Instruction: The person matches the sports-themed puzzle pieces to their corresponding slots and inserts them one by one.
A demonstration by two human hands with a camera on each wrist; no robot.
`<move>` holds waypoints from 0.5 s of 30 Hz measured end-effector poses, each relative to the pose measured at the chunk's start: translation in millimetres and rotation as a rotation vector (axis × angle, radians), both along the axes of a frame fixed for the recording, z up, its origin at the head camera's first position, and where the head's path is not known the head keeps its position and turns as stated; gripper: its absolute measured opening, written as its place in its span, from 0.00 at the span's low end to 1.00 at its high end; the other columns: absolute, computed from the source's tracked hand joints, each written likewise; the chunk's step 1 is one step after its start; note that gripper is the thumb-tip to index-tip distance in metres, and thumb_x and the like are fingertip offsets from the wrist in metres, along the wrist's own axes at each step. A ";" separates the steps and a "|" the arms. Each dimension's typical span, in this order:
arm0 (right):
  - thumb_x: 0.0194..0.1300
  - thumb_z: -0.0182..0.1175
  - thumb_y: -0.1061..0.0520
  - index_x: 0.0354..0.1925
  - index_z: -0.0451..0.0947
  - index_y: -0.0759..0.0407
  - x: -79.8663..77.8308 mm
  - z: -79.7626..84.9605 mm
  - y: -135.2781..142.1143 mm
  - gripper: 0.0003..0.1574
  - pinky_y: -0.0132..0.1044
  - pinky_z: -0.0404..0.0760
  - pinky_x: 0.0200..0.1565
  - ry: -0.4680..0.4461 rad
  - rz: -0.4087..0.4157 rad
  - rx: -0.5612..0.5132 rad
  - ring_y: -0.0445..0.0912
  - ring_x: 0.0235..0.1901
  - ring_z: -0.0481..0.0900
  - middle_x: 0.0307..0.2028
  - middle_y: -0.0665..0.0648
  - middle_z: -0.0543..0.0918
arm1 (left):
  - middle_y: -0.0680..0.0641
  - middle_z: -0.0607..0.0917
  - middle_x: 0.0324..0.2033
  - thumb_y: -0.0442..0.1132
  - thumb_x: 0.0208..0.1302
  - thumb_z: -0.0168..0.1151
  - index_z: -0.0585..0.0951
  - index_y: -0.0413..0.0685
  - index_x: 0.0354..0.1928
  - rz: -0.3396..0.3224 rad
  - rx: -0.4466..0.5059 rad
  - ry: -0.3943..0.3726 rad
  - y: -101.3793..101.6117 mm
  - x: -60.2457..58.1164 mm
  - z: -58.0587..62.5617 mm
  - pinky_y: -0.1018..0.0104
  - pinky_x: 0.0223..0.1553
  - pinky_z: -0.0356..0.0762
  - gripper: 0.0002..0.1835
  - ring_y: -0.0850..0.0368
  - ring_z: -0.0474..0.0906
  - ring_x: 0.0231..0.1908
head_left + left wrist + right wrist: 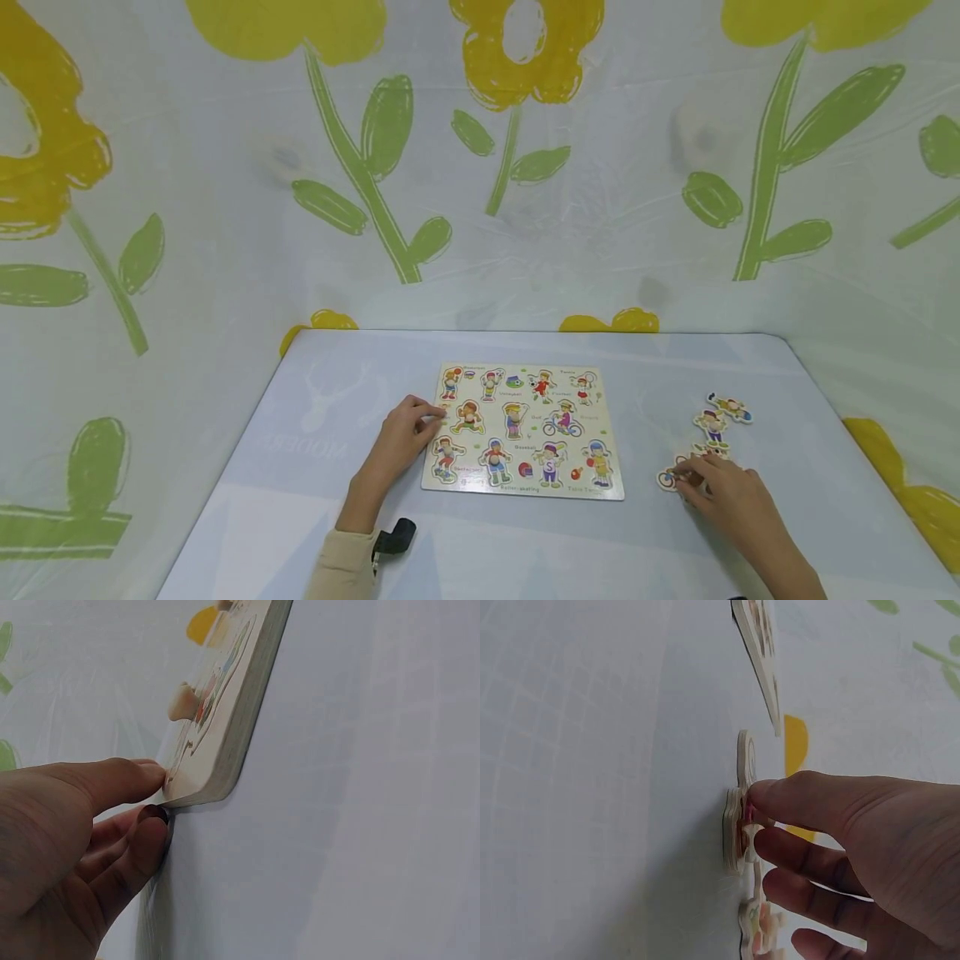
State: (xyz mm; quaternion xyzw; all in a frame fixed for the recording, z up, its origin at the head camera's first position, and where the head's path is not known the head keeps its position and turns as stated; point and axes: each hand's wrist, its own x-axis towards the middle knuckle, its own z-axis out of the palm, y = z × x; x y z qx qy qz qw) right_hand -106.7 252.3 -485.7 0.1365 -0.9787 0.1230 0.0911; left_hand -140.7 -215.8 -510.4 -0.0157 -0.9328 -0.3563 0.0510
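Note:
A wooden peg puzzle board (528,492) with printed sports children lies on the table. At its left edge is my left hand (405,433). In the left wrist view the thumb (139,780) lies at the board's corner, with curled fingers below, pinching the edge. My right hand (723,492) is over a group of loose puzzle pieces right of the board. Its thumb and fingers pinch a bicycle-shaped puzzle piece (666,480), mostly hidden by the hand. In the right wrist view this bicycle piece (744,754) lies over other stacked pieces (731,832).
Behind the right hand lie more loose pieces, a child figure (714,423) and a tilted figure (731,408). The pale table (300,467) meets a flower-printed curtain (480,275) at the back and sides. A black device (396,537) sits on the left wrist.

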 end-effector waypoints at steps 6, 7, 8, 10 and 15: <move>0.50 0.74 0.56 0.34 0.84 0.49 0.0 -1.8 -0.4 0.11 0.35 0.61 0.29 0.018 0.000 -0.006 0.35 0.24 0.71 0.25 0.42 0.79 | 0.49 0.79 0.40 0.36 0.62 0.67 0.87 0.49 0.44 -0.009 0.003 0.000 -0.4 0.3 -0.5 0.73 0.32 0.70 0.09 0.62 0.70 0.31; 0.50 0.74 0.56 0.33 0.84 0.48 -0.2 -2.1 -0.5 0.11 0.35 0.61 0.29 0.027 0.003 -0.005 0.35 0.24 0.71 0.24 0.42 0.78 | 0.49 0.79 0.40 0.36 0.62 0.67 0.87 0.49 0.44 -0.009 0.005 -0.001 -0.3 0.3 -0.4 0.73 0.32 0.69 0.09 0.62 0.70 0.31; 0.49 0.75 0.57 0.32 0.84 0.48 -0.2 -2.3 -0.7 0.11 0.36 0.62 0.29 0.034 0.009 0.001 0.35 0.24 0.71 0.25 0.42 0.78 | 0.49 0.79 0.40 0.36 0.62 0.67 0.87 0.49 0.44 -0.008 0.004 -0.001 -0.3 0.2 -0.4 0.73 0.31 0.69 0.09 0.62 0.70 0.31; 0.49 0.74 0.59 0.31 0.83 0.47 -0.8 -2.4 -1.5 0.11 0.36 0.63 0.29 0.051 0.030 0.015 0.37 0.25 0.72 0.26 0.43 0.79 | 0.50 0.79 0.40 0.36 0.62 0.67 0.87 0.50 0.44 -0.003 0.005 -0.007 -0.2 -0.1 -0.2 0.73 0.32 0.70 0.09 0.62 0.70 0.32; 0.46 0.74 0.63 0.31 0.83 0.45 -3.4 -3.1 -3.7 0.15 0.36 0.64 0.29 0.107 0.087 0.039 0.39 0.26 0.76 0.29 0.45 0.81 | 0.50 0.79 0.40 0.37 0.62 0.67 0.87 0.50 0.44 0.003 0.003 -0.016 0.2 -0.6 0.4 0.73 0.32 0.70 0.09 0.62 0.70 0.32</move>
